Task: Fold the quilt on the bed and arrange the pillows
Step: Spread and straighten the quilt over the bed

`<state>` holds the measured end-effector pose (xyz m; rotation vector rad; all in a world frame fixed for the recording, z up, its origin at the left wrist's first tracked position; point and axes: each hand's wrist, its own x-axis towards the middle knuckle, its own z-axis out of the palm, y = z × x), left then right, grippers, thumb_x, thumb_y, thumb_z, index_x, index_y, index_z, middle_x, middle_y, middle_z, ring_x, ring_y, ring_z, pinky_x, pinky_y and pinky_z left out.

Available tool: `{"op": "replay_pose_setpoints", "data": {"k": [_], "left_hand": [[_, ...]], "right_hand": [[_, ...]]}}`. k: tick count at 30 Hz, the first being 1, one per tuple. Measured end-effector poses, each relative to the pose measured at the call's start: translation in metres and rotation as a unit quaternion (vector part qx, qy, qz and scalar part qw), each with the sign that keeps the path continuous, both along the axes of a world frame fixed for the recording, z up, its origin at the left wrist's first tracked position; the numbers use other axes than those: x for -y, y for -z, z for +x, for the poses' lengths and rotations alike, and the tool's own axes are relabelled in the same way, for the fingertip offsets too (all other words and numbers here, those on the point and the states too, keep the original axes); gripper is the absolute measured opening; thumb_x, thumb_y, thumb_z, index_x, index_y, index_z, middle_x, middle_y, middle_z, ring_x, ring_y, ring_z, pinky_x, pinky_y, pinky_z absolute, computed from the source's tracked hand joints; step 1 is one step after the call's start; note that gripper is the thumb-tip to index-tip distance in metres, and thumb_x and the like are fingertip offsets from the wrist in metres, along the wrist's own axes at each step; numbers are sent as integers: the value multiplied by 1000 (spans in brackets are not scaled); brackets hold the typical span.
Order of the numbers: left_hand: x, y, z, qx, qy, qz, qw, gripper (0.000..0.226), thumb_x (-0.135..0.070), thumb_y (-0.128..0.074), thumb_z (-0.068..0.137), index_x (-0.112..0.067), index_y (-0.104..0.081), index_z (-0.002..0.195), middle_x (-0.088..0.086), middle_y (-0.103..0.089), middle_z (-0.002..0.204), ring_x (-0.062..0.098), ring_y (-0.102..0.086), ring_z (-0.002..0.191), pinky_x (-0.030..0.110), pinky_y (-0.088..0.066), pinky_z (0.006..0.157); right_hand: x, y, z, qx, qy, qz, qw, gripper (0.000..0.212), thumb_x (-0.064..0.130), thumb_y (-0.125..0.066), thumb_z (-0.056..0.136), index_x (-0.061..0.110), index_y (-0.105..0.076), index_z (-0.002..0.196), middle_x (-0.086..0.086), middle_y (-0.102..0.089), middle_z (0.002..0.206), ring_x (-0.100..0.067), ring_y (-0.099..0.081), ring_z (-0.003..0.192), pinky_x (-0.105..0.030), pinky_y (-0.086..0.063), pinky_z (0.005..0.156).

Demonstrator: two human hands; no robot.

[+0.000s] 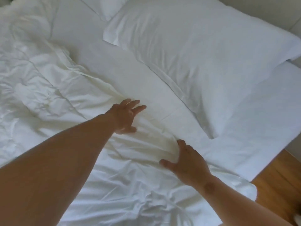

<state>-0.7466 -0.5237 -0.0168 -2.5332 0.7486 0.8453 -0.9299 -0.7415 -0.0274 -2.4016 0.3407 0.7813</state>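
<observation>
A crumpled white quilt (48,88) covers the left and near part of the bed. Its upper edge runs diagonally from the far left toward the bed's near right side. My left hand (124,117) hovers with fingers spread over that edge, near the middle of the bed. My right hand (187,162) lies flat with fingers apart on the quilt's edge, closer to me. A large white pillow (195,51) lies at the head of the bed on the right. Part of a second pillow (104,5) shows at the top edge.
The white bed sheet (244,128) is bare between the quilt and the pillow. The mattress side edge runs down the right, with wooden floor (280,185) beyond it. A pale wall or headboard (276,12) stands at the top right.
</observation>
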Motion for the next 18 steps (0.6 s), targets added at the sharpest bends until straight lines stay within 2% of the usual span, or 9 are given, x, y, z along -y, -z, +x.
{"op": "replay_pose_setpoints", "data": {"k": [2,3,6,7,9,12,13,16,18], "left_hand": [[4,10,20,-45,34,28,998,106,-65,-67,79,-43,3,156,-14,0,166,20,5,154,53,-12,122],[4,15,28,-62,40,36,997,106,-68,-70,73,-45,-6,155,-14,-11,163,19,-4,154,54,-12,121],[4,21,42,-50,99,57,992,82,-82,-61,68,-47,-35,138,-7,-52,135,17,-38,134,48,-30,109],[3,24,45,-38,138,75,987,73,-85,-52,72,-47,-42,133,-7,-56,124,15,-41,128,45,-34,104],[-5,29,43,-34,179,82,980,70,-88,-36,77,-47,-51,131,-8,-59,120,13,-44,127,41,-38,101],[-22,31,29,-101,76,-2,992,95,-95,-23,68,-37,-56,135,-9,-63,132,15,-55,125,35,-43,104],[-21,28,23,-122,57,-32,990,104,-99,-19,62,-34,-58,133,-10,-65,130,15,-58,121,31,-44,101],[10,13,16,-110,66,-112,985,117,-105,-10,54,-27,-68,119,-7,-72,112,18,-65,108,25,-43,86],[52,-5,23,-89,97,-153,979,109,-105,-11,53,-25,-70,98,-7,-72,93,20,-67,92,27,-43,77]], "right_hand": [[-14,10,-2,19,-6,-30,999,79,75,-59,76,26,-37,133,3,-57,118,-24,-59,111,-35,-43,84],[-17,14,-5,29,-4,-44,999,73,75,-57,76,26,-40,127,4,-59,112,-24,-61,107,-35,-44,82],[-10,21,-11,27,-11,-78,997,61,80,-52,74,28,-45,105,4,-64,97,-25,-65,96,-37,-45,76],[-6,21,-14,16,-20,-86,996,59,80,-51,75,27,-46,100,4,-64,95,-25,-65,94,-36,-43,74],[3,18,-20,-4,-43,-98,994,56,79,-50,79,27,-48,99,2,-64,95,-25,-65,94,-35,-39,72],[20,12,-33,-20,-58,-100,993,52,76,-45,86,27,-50,104,0,-66,102,-26,-64,100,-36,-36,73],[28,12,-38,-33,-57,-94,993,53,77,-44,86,28,-50,105,-1,-66,104,-26,-63,102,-35,-36,73],[56,9,-55,-94,-36,-42,994,54,80,-48,82,31,-54,103,0,-63,103,-24,-63,101,-34,-42,76],[78,6,-68,-114,11,-7,993,59,83,-52,74,31,-59,102,4,-63,98,-20,-65,96,-32,-48,79]]}}
